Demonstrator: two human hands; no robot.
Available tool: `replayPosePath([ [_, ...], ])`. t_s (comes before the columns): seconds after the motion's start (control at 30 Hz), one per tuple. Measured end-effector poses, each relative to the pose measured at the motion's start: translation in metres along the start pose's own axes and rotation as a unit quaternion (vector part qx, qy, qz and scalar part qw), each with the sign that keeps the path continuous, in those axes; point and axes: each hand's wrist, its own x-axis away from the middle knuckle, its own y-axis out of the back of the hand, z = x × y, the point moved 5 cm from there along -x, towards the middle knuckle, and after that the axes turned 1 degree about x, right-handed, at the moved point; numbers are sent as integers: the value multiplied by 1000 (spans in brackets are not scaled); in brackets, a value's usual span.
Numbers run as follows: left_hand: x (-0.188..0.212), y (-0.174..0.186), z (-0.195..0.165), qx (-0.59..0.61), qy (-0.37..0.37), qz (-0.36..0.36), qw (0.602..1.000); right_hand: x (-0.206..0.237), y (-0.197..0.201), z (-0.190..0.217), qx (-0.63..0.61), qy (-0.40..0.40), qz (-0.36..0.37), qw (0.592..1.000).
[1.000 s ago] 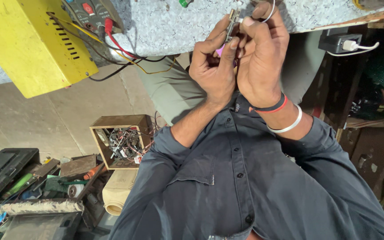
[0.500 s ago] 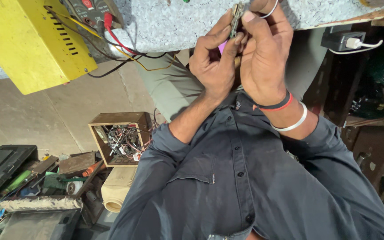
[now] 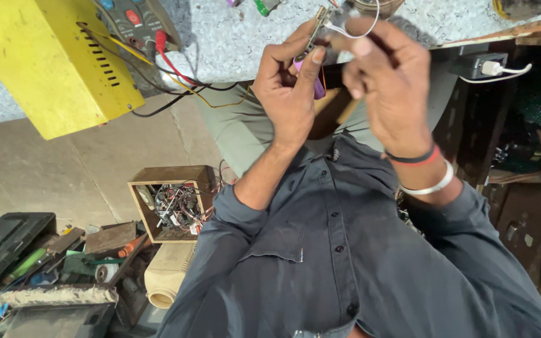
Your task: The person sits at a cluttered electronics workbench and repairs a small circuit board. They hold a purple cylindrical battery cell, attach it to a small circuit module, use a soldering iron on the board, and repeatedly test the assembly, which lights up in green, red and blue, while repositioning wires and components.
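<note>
My left hand [image 3: 289, 94] is shut on a small tool with a purple handle [image 3: 316, 81]; its thin metal tip [image 3: 318, 22] points up over the speckled grey table [image 3: 233, 37]. My right hand [image 3: 389, 94], with a red-and-black band and a white bangle on the wrist, pinches a thin white wire [image 3: 370, 15] that loops above the fingers, close to the tool's tip. Both hands are raised in front of my dark blue shirt.
A yellow metal box [image 3: 45, 62] and a meter with red and black leads [image 3: 136, 19] lie on the table at left. A white plug adapter [image 3: 489, 67] sits at right. On the floor stand a wooden box of wires [image 3: 173, 203], a cream canister [image 3: 167, 275] and scattered tools [image 3: 45, 256].
The two hands were pressed together over the tool; now the right hand has drawn slightly away to the right with the wire. The view has shifted a little.
</note>
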Motion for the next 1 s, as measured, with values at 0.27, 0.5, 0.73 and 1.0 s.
replayPosePath([
  [0.27,-12,-7,-17,-65,-28,106,992,12,-11,66,527,366,-18,766],
  [0.5,-11,-8,-18,-66,-5,143,988,3,-22,68,541,383,52,747],
  [0.73,-11,-7,-16,-48,14,146,988,0,-14,66,529,396,64,748],
  [1.0,-12,-7,-17,-54,14,147,988,0,-15,63,573,417,51,704],
])
